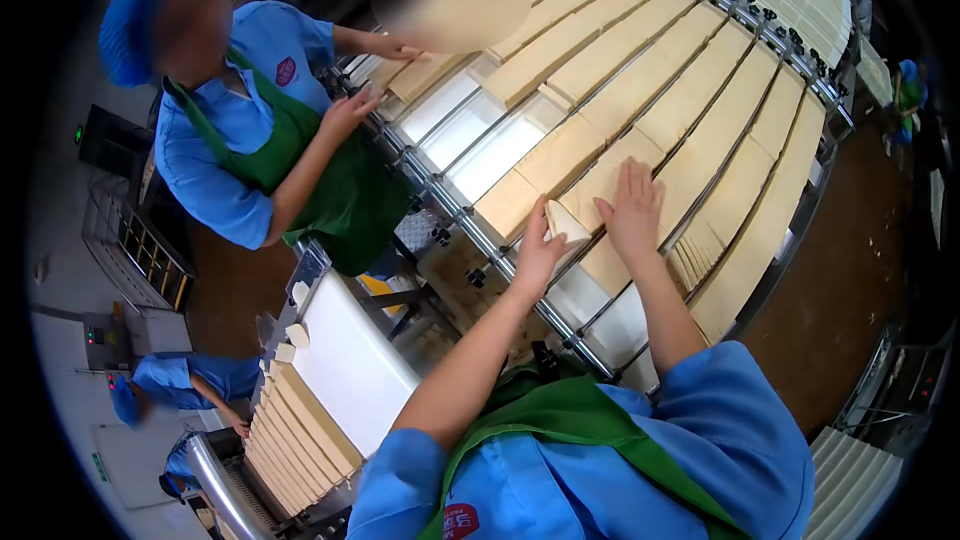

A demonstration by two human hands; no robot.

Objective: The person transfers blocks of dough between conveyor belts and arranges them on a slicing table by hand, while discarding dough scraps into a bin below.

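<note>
"Two bare hands in the head view: what is each doing?"

"The left hand [537,258] has thumb and fingers closed round a small pale piece [567,224], near the metal rail [545,310]. The right hand [633,212] is spread, palm down, on a long slab [597,192], gripping nothing."

"Where does that slab lie?"

"Among rows of others on a white surface [500,155], with thin rods [607,307] between rows."

"And how would it handle?"

"I'd guess soft and bendy, like dough: it may dent under fingertips and sag if lifted by one end. A flat palm, or support under both ends, should suit it."

"Slippery?"

"It looks dry and matt, so probably not much."

"And the little piece?"

"Light, surely, and easy to squash. Best pinched gently across its thicker part; how hard the thumb presses, I can't tell."
</note>
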